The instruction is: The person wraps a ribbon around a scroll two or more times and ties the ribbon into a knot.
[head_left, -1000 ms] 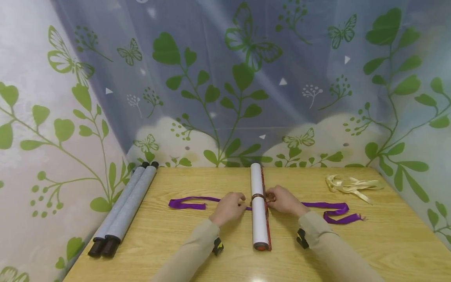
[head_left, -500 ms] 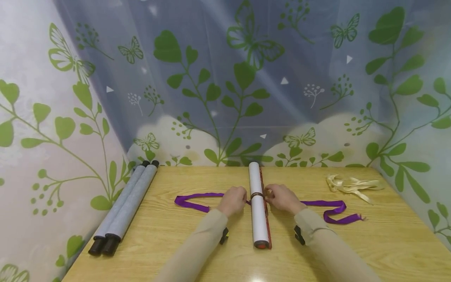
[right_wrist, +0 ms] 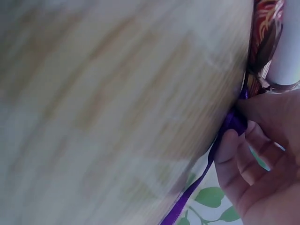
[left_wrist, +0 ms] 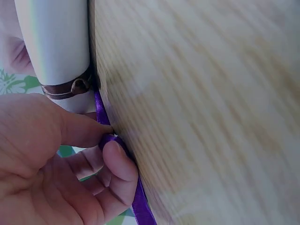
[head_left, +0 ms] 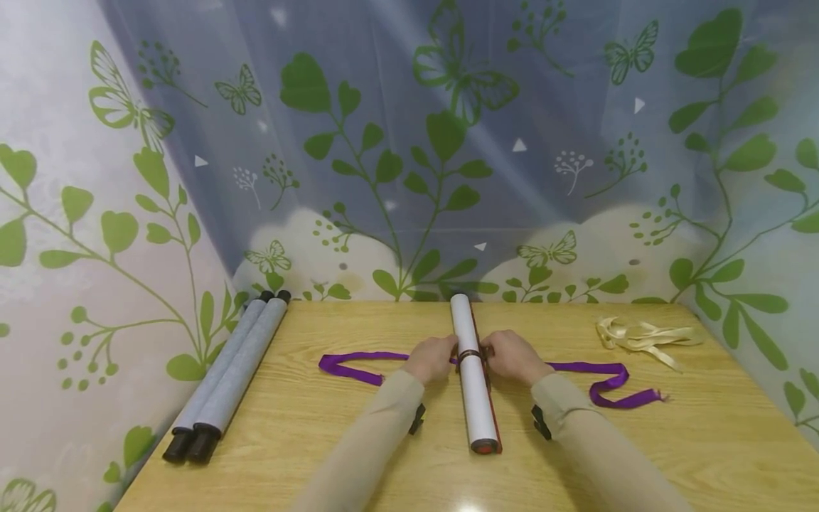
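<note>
A rolled white scroll (head_left: pixel 477 402), tied with a brown cord (head_left: pixel 469 353), lies lengthwise on the table between the hands. Red patterned edging (right_wrist: pixel 268 23) shows along its right side. Under it passes a purple ribbon (head_left: pixel 365 355), whose two tails stretch out left and right. Close against the scroll's left side, my left hand (head_left: pixel 434 358) pinches the ribbon (left_wrist: pixel 144 206) between thumb and forefinger. On the other side my right hand (head_left: pixel 514 357) also pinches the ribbon (right_wrist: pixel 187 199), near the cord. The stretch beneath the scroll is hidden.
Two grey-blue rolls (head_left: pixel 237 377) with black ends lie side by side at the table's left edge. A loose pile of cream ribbon (head_left: pixel 646 336) is at the back right. A patterned curtain (head_left: pixel 397 235) hangs behind the wooden table (head_left: pixel 307 455).
My left hand has moved right to the scroll and taken hold of the ribbon, drawing its left tail rightward. The scroll's near end has swung slightly right. The right hand stays near its place.
</note>
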The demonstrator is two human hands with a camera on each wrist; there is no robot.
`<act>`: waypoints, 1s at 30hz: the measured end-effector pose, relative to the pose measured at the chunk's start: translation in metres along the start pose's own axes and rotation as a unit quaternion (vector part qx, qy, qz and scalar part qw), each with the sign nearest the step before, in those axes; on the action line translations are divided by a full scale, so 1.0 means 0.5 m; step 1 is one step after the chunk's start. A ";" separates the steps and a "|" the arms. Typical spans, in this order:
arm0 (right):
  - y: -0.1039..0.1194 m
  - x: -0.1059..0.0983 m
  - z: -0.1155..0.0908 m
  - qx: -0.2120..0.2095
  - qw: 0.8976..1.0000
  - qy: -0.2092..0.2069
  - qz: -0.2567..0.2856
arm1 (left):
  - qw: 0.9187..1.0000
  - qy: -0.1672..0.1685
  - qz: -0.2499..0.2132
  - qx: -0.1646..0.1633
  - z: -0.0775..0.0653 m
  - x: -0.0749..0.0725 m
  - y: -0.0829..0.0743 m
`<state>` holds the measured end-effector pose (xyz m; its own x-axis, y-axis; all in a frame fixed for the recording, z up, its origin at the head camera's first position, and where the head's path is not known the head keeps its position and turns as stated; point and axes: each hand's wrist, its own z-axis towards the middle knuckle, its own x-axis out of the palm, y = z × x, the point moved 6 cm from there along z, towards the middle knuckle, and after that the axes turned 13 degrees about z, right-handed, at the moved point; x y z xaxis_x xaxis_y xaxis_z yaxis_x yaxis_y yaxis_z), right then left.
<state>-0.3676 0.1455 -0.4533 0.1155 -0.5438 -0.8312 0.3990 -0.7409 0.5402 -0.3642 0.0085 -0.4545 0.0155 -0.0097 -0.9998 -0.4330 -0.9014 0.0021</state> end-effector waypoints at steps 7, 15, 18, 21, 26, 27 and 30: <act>0.005 -0.009 0.005 0.015 0.999 -0.019 -0.023 | 1.000 0.007 -0.007 -0.008 0.005 -0.001 0.000; 0.016 -0.005 0.011 0.046 0.998 -0.042 -0.029 | 0.999 0.020 -0.014 -0.022 0.010 0.002 0.005; 0.018 -0.005 0.012 0.050 0.997 -0.045 -0.034 | 0.999 0.024 -0.008 -0.028 0.007 -0.001 0.001; 0.020 -0.005 0.013 0.051 0.997 -0.046 -0.035 | 0.999 0.030 -0.003 -0.031 0.000 -0.006 -0.002; 0.021 -0.005 0.012 0.046 0.998 -0.044 -0.030 | 0.999 0.032 0.005 -0.027 -0.009 -0.010 -0.005; 0.021 -0.005 0.011 0.041 0.998 -0.043 -0.028 | 0.999 0.028 0.008 -0.025 -0.011 -0.011 -0.004; 0.019 -0.004 0.006 0.023 0.999 -0.031 -0.018 | 1.000 0.021 0.009 -0.021 -0.016 -0.008 0.000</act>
<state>-0.3667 0.1386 -0.4462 0.0456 -0.5391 -0.8410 0.3600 -0.7764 0.5172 -0.3568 0.0052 -0.4506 0.0461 -0.0437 -0.9980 -0.3961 -0.9179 0.0219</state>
